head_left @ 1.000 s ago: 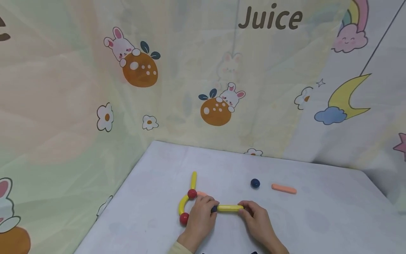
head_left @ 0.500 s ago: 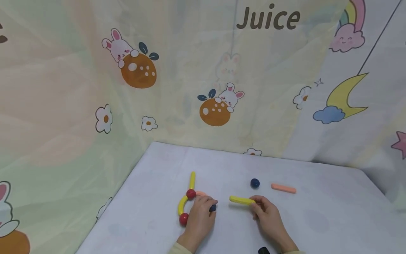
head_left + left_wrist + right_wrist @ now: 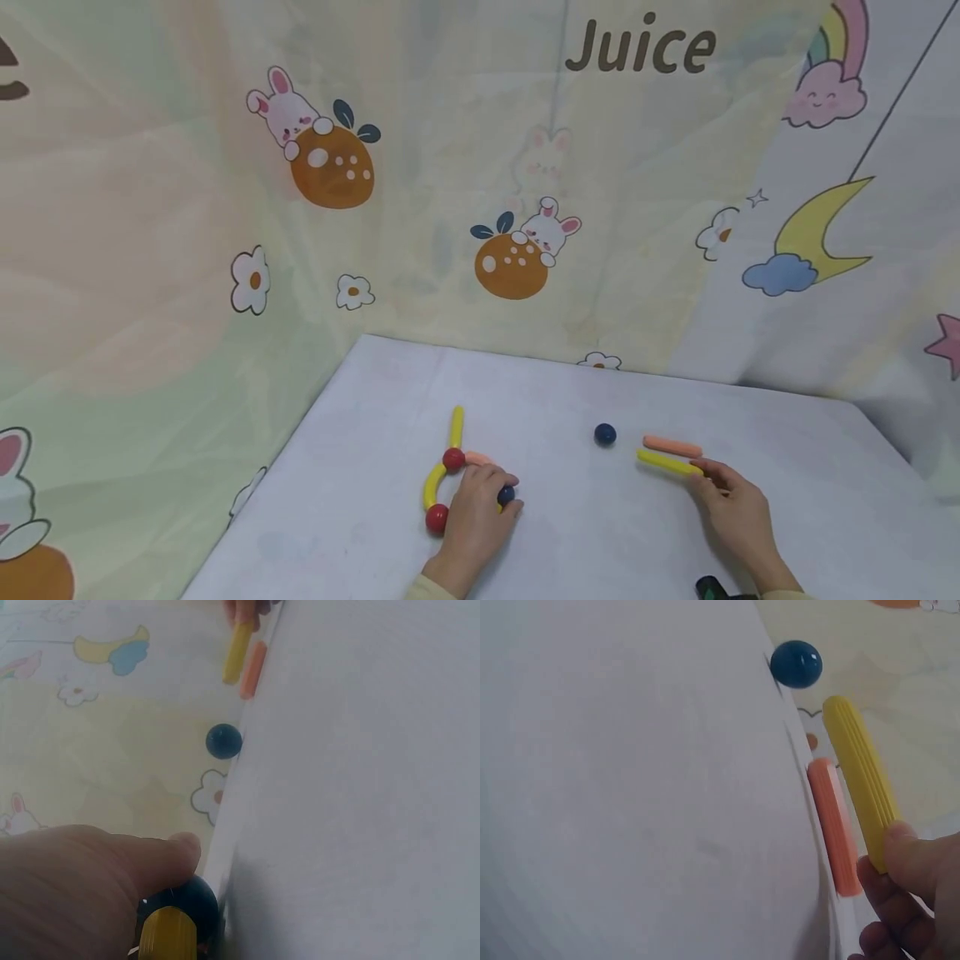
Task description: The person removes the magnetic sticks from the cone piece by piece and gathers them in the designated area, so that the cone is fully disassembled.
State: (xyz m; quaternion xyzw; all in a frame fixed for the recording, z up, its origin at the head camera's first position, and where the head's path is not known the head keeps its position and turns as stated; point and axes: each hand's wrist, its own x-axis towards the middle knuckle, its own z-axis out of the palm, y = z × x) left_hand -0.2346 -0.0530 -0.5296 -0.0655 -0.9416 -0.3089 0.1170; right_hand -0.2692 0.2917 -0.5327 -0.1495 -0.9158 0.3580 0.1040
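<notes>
My right hand (image 3: 738, 512) pinches one end of a straight yellow rod (image 3: 669, 463) between thumb and fingers. Its free end points left, close to a salmon rod (image 3: 672, 447) lying on the table. On the left, my left hand (image 3: 478, 515) grips a dark blue ball (image 3: 506, 495) of a joined shape, with the thumb on the ball. In the left wrist view, a yellow piece (image 3: 169, 934) meets that ball. The shape also has two red balls (image 3: 453, 459), a curved yellow rod (image 3: 434, 485), an upright straight yellow rod (image 3: 457, 427) and a salmon piece (image 3: 477, 458). My hand hides part of it.
A loose dark blue ball (image 3: 604, 434) lies between the joined shape and the salmon rod. The white tabletop (image 3: 570, 550) ends at a printed fabric wall (image 3: 420, 167) behind and to the left. A black object (image 3: 711, 588) shows near my right wrist.
My right hand has drawn the yellow rod away from the left hand's blue ball and carried it right, beside the salmon rod. My left hand has stayed on the shape, its thumb slightly farther out.
</notes>
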